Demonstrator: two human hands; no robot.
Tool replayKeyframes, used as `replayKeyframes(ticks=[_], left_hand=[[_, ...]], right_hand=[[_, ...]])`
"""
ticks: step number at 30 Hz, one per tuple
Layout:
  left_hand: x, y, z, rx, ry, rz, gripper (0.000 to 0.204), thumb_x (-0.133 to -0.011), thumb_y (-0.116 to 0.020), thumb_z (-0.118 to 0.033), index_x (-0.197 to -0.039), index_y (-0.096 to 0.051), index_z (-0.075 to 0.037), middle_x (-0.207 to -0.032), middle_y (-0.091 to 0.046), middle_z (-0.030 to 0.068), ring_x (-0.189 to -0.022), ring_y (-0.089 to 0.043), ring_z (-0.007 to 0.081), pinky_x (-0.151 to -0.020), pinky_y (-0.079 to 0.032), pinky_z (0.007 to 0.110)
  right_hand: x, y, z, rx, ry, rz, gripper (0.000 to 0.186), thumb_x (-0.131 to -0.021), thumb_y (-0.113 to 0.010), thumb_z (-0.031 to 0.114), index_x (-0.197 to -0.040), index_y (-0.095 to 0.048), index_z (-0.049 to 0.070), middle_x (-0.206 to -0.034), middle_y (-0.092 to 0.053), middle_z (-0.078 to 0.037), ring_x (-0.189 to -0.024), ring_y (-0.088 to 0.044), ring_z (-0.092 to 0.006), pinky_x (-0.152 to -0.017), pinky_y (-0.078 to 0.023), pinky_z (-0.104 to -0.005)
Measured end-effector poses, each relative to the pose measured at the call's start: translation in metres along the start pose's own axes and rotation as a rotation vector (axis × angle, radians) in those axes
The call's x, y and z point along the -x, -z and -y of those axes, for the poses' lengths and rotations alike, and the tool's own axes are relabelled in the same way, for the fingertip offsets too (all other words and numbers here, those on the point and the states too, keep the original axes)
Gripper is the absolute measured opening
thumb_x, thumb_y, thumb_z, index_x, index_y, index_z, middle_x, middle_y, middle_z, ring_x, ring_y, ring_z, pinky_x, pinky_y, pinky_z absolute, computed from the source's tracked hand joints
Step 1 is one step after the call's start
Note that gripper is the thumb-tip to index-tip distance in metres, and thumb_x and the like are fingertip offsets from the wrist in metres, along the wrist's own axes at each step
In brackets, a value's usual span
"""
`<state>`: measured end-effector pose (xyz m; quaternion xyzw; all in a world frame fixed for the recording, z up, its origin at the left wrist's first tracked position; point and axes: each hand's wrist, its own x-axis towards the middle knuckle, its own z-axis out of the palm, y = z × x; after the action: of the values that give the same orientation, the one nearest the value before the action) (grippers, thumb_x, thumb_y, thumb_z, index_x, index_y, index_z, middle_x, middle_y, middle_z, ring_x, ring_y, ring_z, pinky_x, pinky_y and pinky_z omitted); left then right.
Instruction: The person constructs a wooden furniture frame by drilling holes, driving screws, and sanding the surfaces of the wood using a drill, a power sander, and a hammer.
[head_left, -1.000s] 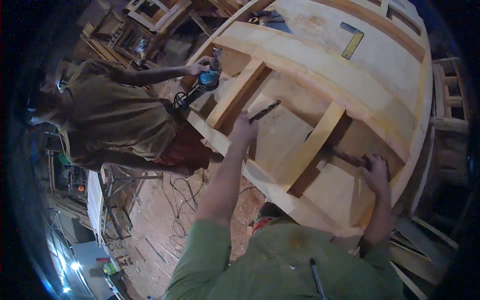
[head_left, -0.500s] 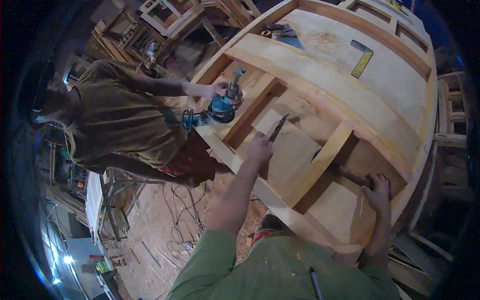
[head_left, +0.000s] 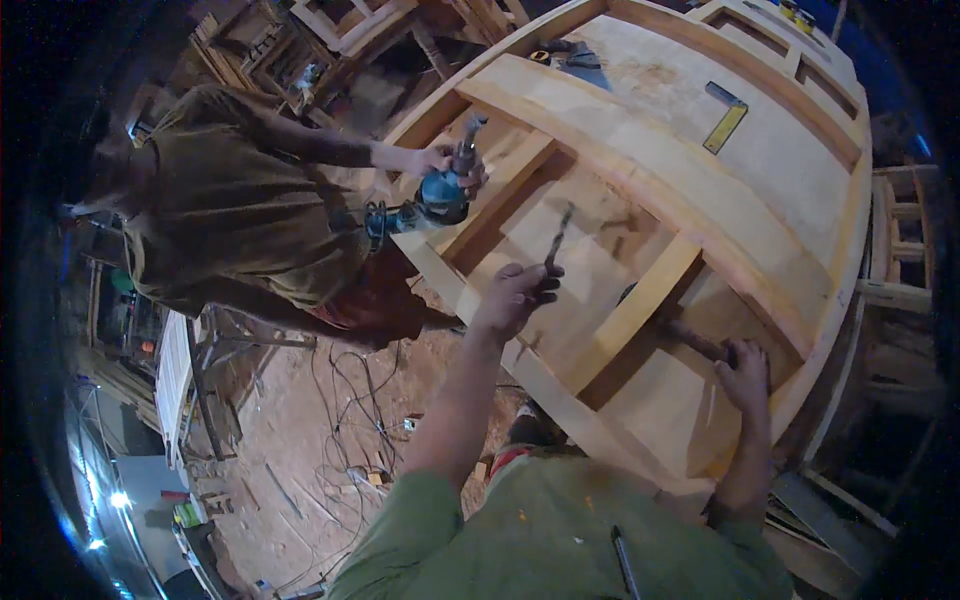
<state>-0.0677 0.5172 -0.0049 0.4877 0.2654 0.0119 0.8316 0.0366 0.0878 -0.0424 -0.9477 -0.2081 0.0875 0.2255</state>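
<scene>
Left grip [head_left: 517, 298] pinches a drill bit [head_left: 561, 236] inside the near edge of the wooden frame [head_left: 560, 400]; right grip [head_left: 745, 372] wraps a brown handle [head_left: 695, 341].
Bit looks stiff, probably light; best held by its shank.

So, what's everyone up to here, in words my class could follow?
The person's left hand holds a dark drill bit, tip up, over a wooden frame. The right hand grips a brown handle near the frame's right side. To the left, a co-worker's hand holds a blue power tool. A yellow-and-grey square lies farther back.
</scene>
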Motion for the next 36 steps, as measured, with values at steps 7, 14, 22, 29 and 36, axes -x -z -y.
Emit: replayKeyframes(ticks=[7,14,22,29,36], left_hand=[[0.029,0.007,-0.019,-0.156,-0.297,0.028,0.023,-0.092,-0.062,-0.018,-0.106,-0.066,0.000,-0.110,-0.066,0.0091,-0.093,-0.062,0.0179,-0.080,-0.050,0.032],[0.029,0.029,0.015,-0.331,-0.305,-0.049,0.028,-0.091,-0.064,-0.014,-0.111,-0.064,0.006,-0.105,-0.067,0.0070,-0.088,-0.061,0.0144,-0.078,-0.049,0.029],[0.038,0.035,0.014,-0.124,-0.341,-0.002,0.029,-0.087,-0.066,-0.008,-0.112,-0.062,0.006,-0.097,-0.067,0.0078,-0.085,-0.062,0.0149,-0.079,-0.050,0.029],[0.027,0.026,0.038,-0.378,-0.459,-0.054,0.020,-0.087,-0.062,-0.002,-0.107,-0.065,0.000,-0.101,-0.067,0.0072,-0.088,-0.063,0.0156,-0.080,-0.051,0.029],[0.032,0.011,0.048,-0.848,-0.751,-0.006,0.007,-0.084,-0.060,0.004,-0.082,-0.066,0.000,-0.111,-0.066,0.0178,-0.094,-0.065,0.0287,-0.076,-0.054,0.032]], right_hand=[[-0.002,0.000,0.001,0.039,0.006,-0.021,0.043,-0.071,-0.072,0.021,-0.112,-0.064,0.009,-0.111,-0.057,-0.020,-0.107,-0.051,-0.0404,-0.095,-0.040,-0.0486],[0.000,0.005,0.012,0.027,-0.020,-0.021,0.042,-0.070,-0.069,0.021,-0.109,-0.065,0.006,-0.100,-0.059,-0.019,-0.101,-0.054,-0.0368,-0.091,-0.042,-0.0450],[-0.001,0.003,0.008,0.063,-0.036,-0.043,0.043,-0.070,-0.069,0.021,-0.110,-0.064,0.007,-0.102,-0.059,-0.019,-0.100,-0.054,-0.0382,-0.092,-0.042,-0.0455],[-0.004,-0.005,0.048,-0.507,-0.046,-0.192,0.037,-0.087,-0.063,0.020,-0.119,-0.059,0.001,-0.109,-0.060,-0.013,-0.098,-0.058,-0.0229,-0.085,-0.048,-0.0348],[-0.048,-0.054,0.206,-0.925,0.295,0.212,0.033,-0.090,-0.061,0.021,-0.117,-0.060,0.001,-0.094,-0.065,-0.013,-0.083,-0.063,-0.0237,-0.075,-0.050,-0.0360]])
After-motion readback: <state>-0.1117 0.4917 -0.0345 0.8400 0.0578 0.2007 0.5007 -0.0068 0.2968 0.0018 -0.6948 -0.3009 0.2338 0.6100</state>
